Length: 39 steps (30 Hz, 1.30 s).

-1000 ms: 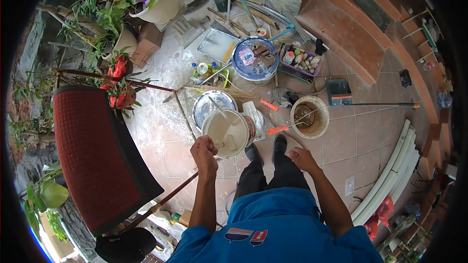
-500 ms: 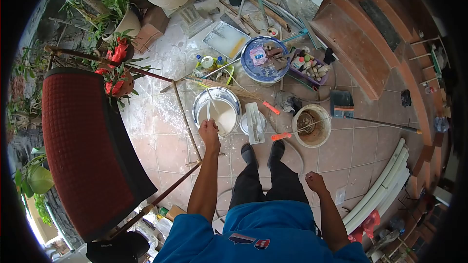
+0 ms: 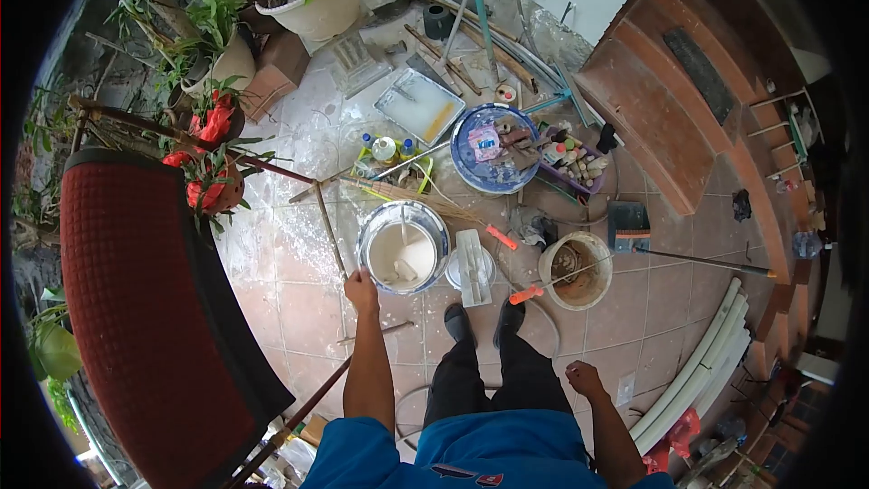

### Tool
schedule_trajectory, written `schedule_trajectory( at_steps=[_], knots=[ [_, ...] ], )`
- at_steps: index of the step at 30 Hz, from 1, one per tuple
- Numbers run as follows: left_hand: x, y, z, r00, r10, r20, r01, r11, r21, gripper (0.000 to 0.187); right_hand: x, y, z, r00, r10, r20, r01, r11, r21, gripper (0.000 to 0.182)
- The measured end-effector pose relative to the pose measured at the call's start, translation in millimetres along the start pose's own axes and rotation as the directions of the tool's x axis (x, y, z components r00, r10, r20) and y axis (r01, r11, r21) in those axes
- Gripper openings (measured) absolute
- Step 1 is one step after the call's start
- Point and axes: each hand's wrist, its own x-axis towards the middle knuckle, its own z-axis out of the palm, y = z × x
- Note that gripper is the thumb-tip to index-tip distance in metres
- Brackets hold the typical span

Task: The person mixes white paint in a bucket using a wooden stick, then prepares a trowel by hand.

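My left hand [image 3: 361, 292], its fingers curled, is beside the left rim of a white bucket [image 3: 442, 258]. It overlaps the lower end of a thin brown pole [image 3: 328, 222], and I cannot make out whether it grips it. Inside the bucket is a pale, creamy mix [image 3: 391, 252] with a lump in it, and a light stick [image 3: 404, 222] leans there. My right hand [image 3: 585, 378] hangs at my right side, loosely closed, with nothing visible in it. A long metal trowel [image 3: 472, 267] lies across a small white tub [image 3: 454, 273] just right of the bucket.
A muddy bucket [image 3: 602, 292] holds an orange-handled tool [image 3: 525, 295]. Beyond are a blue-lidded bucket [image 3: 464, 177] bearing rags, a crate of bottles [image 3: 593, 183] and a paint tray [image 3: 398, 109]. A red padded seat [image 3: 145, 308] stands left, steps [image 3: 652, 118] right, and white lengths [image 3: 697, 380] lie low right.
My left hand has let go of the light stick over the bucket and drawn back to the left. The stick now rests in the mix. My right hand stays by my side.
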Motion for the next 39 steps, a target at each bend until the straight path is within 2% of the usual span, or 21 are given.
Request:
schedule_trajectory(
  at_steps=[2, 3, 4, 5, 7, 9, 12, 14, 16, 17, 20, 24, 25, 27, 29, 30, 32, 34, 36, 38, 39],
  knots=[
    [25.3, -71.4, 10.9, 0.996, 0.049, -0.069, -0.049, 0.999, 0.009, 0.025, -0.6, -10.2, -1.9, 0.998, 0.035, 0.046, -0.031, 0.996, -0.078, 0.022],
    [36.4, -101.3, 12.1, 0.986, -0.15, 0.076, 0.154, 0.987, -0.052, 0.027, 1.7, -18.7, -4.2, 0.998, 0.033, 0.052, -0.028, 0.994, -0.105, 0.022],
    [21.4, -74.2, 3.0, 0.929, -0.343, 0.139, 0.36, 0.924, -0.13, 0.028, 1.3, -24.2, -4.2, 0.997, 0.036, 0.062, -0.028, 0.991, -0.133, 0.022],
    [13.9, -66.1, -0.5, 0.913, -0.371, 0.167, 0.376, 0.927, 0.004, 0.034, 2.6, -30.3, -4.4, 0.997, 0.037, 0.072, -0.025, 0.986, -0.163, 0.023],
    [6.1, -69.2, 3.9, 0.876, -0.425, 0.228, 0.468, 0.863, -0.188, 0.036, 9.6, -55.6, -10.6, 0.997, 0.054, 0.05, -0.047, 0.991, -0.126, 0.024],
    [-1.7, -71.7, 7.5, 0.852, -0.442, 0.281, 0.503, 0.839, -0.206, 0.039, 30.0, -79.4, -18.3, 1.0, -0.001, 0.019, 0.003, 0.997, -0.083, 0.028],
    [-17.9, -74.1, 9.4, 0.806, -0.452, 0.383, 0.549, 0.813, -0.195, 0.045, 62.9, -194.5, -73.2, 0.987, -0.116, -0.111, 0.12, 0.992, 0.032, 0.038],
    [-26.3, -75.8, 9.0, 0.795, -0.474, 0.378, 0.572, 0.794, -0.208, 0.047, 93.5, -257.5, -109.2, 0.915, -0.35, -0.201, 0.383, 0.909, 0.163, 0.053],
    [-30.2, -71.4, 13.1, 0.79, -0.485, 0.376, 0.585, 0.781, -0.222, 0.048, 111.0, -334.2, -157.7, 0.914, -0.371, -0.164, 0.405, 0.806, 0.432, 0.071],
    [-32.1, -69.7, 15.3, 0.789, -0.487, 0.375, 0.588, 0.777, -0.228, 0.049, 129.9, -361.1, -176.1, 0.887, -0.417, -0.2, 0.461, 0.76, 0.459, 0.074],
    [-41.3, -57.4, 17.4, 0.785, -0.444, 0.433, 0.578, 0.776, -0.252, 0.053, 123.7, -466.5, -247.9, 0.855, -0.443, -0.271, 0.501, 0.567, 0.654, 0.072],
    [-42.1, -50.1, 27.4, 0.762, -0.388, 0.518, 0.579, 0.766, -0.279, 0.048, 107.5, -507.1, -269.2, 0.766, -0.497, -0.407, 0.639, 0.522, 0.565, 0.066],
    [-43.7, -52.2, 26.5, 0.746, -0.38, 0.546, 0.591, 0.756, -0.282, 0.046, 103.7, -506.8, -260.4, 0.743, -0.52, -0.422, 0.667, 0.515, 0.539, 0.063],
    [-42.3, -51.7, 31.2, 0.706, -0.403, 0.582, 0.642, 0.711, -0.286, 0.037, 87.5, -481.3, -224.9, 0.732, -0.613, -0.297, 0.675, 0.597, 0.433, 0.049],
    [-39.7, -56.7, 32.9, 0.673, -0.411, 0.615, 0.665, 0.701, -0.26, 0.033, 64.0, -443.9, -188.2, 0.758, -0.65, -0.046, 0.644, 0.736, 0.208, 0.039],
    [-39.4, -58.6, 32.8, 0.656, -0.409, 0.635, 0.679, 0.687, -0.258, 0.033, 57.4, -419.5, -167.7, 0.764, -0.642, 0.06, 0.624, 0.76, 0.184, 0.037],
    [-36.3, -61.8, 30.4, 0.62, -0.405, 0.672, 0.704, 0.665, -0.249, 0.033, 57.9, -352.7, -123.2, 0.817, -0.483, 0.315, 0.505, 0.863, 0.013, 0.036],
    [-35.4, -61.4, 27.0, 0.588, -0.369, 0.72, 0.753, 0.575, -0.32, 0.036, 44.0, -281.2, -85.1, 0.896, -0.335, 0.291, 0.393, 0.904, -0.17, 0.024],
    [-37.3, -64.9, 28.5, 0.56, -0.366, 0.743, 0.814, 0.41, -0.412, 0.038, 28.5, -188.5, -52.0, 0.939, -0.114, 0.325, 0.256, 0.861, -0.439, 0.031],
    [-49.1, -42.6, 23.6, 0.55, -0.393, 0.737, 0.834, 0.299, -0.464, 0.041, 0.5, -112.9, -35.5, 0.941, 0.064, 0.333, 0.125, 0.849, -0.514, 0.035],
    [-49.7, -45.6, 30.2, 0.529, -0.381, 0.758, 0.849, 0.238, -0.472, 0.039, -10.9, -79.9, -29.8, 0.942, 0.133, 0.308, 0.027, 0.885, -0.466, 0.037]
  ],
)
